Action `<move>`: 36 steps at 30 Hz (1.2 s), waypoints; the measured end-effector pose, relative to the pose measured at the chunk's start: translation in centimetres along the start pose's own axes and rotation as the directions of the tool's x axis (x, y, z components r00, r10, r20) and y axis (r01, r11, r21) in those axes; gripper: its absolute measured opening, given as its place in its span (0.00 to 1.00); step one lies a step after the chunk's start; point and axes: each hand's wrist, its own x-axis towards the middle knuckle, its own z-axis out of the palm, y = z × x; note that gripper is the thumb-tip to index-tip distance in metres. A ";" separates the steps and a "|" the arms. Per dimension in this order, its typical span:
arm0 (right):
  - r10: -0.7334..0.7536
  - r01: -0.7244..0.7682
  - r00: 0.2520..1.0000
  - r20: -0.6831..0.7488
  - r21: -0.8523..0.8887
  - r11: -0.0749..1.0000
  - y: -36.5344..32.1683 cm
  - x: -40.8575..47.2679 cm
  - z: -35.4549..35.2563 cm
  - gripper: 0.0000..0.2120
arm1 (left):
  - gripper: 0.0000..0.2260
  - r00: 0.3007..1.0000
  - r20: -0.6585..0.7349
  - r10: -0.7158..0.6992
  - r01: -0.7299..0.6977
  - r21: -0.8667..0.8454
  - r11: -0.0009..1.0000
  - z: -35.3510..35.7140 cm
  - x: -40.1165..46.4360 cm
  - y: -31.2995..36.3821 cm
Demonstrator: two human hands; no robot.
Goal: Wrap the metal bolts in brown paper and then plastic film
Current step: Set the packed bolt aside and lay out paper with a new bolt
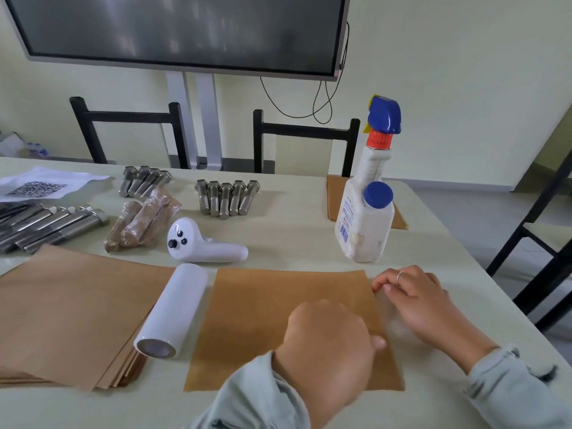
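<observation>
pale green wall point(448, 72), dark wall screen point(185, 26), two black chairs point(305, 131) behind a pale table point(294, 230).

Both grips sit at the right edge of a paper sheet point(278, 323) on the counter point(433, 397). Left of them lies a film roll point(173, 311) on a paper stack point(71, 317). Beyond them lie bolts point(227, 198), with a spray bottle point(368, 193) to the bolts' right.

1. Left hand point(328, 342): knuckles up, fingers curled under in a loose fist, thumb tip poking out toward the right hand. Forearm enters from the bottom edge in a pale grey-green sleeve.
2. Right hand point(414, 301): palm down, fingers bent and bunched at the tips, pinching; ring on 1 finger. Sleeve same colour, cuff at the wrist.
3. Hands sit near each other, not touching; right slightly further forward.
</observation>
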 end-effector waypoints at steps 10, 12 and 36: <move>-0.075 0.093 0.933 -0.352 0.034 0.995 -1.5 -1.0 -1.0 0.14 | 0.20 0.966 -0.229 -0.117 0.128 0.036 0.991 2.8 -1.3 -2.4; -0.217 0.247 0.909 -0.355 0.040 0.968 -3.0 -1.7 -1.0 0.12 | 0.23 0.970 -0.217 -0.107 0.117 0.031 0.993 2.7 -1.3 -2.4; -0.388 0.419 0.893 -0.227 0.105 0.902 -5.3 0.4 2.4 0.12 | 0.14 0.655 -0.234 -0.719 0.641 -0.332 0.692 -4.0 13.8 -26.4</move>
